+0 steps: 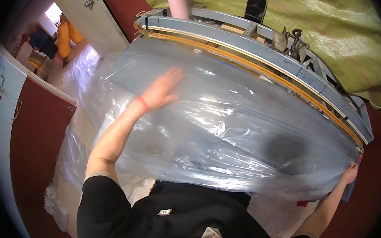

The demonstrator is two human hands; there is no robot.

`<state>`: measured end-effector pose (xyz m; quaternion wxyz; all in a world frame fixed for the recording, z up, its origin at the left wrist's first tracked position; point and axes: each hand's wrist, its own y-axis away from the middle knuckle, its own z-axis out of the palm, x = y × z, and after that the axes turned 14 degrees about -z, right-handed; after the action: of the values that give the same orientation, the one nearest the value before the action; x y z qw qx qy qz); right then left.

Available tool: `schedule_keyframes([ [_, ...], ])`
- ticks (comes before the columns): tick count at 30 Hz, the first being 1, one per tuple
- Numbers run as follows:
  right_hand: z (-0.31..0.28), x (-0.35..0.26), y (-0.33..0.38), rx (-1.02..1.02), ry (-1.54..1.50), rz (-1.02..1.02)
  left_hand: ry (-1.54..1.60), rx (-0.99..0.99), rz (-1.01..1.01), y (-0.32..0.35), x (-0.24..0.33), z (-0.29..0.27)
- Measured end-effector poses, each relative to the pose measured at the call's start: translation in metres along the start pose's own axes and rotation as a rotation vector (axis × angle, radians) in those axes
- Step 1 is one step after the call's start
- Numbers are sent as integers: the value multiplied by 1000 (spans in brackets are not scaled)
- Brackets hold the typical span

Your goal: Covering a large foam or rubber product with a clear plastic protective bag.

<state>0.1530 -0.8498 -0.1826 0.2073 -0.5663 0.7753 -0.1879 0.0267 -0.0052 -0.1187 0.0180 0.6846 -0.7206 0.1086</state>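
Observation:
A large clear plastic sheet lies over a wide grey work surface in front of me, wrinkled and shiny. Over its left part is my left hand, fingers stretched out and a little blurred, with a red band on the wrist. Whether that palm touches the film or hovers just above it, I cannot tell. At the far right end, my right hand pinches the sheet's edge at the corner of the surface. Creases in the film run toward this grip.
Behind the sheet runs a grey metal frame with an orange strip. A pink bottle, a dark phone-like object and a metal clamp are along it. More plastic film trails left, near an open door. Another person is beyond.

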Motion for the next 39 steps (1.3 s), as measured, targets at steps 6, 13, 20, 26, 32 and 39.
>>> schedule_keyframes([
  [6,-9,-2,-2,-58,3,74,5,-25,-91,58,10,0],
  [13,2,82,-10,214,-1178,291,143,227,-98,14,6,6],
  [20,-111,104,9,137,-1514,306,339,311,-359,-12,-4,18],
  [26,-94,78,8,158,-1228,352,30,210,-169,-35,1,-5],
  [32,-49,-15,-30,342,65,-64,1038,674,-640,-105,-17,2],
  [39,22,-122,-46,481,-499,127,968,800,-596,-171,-141,72],
])
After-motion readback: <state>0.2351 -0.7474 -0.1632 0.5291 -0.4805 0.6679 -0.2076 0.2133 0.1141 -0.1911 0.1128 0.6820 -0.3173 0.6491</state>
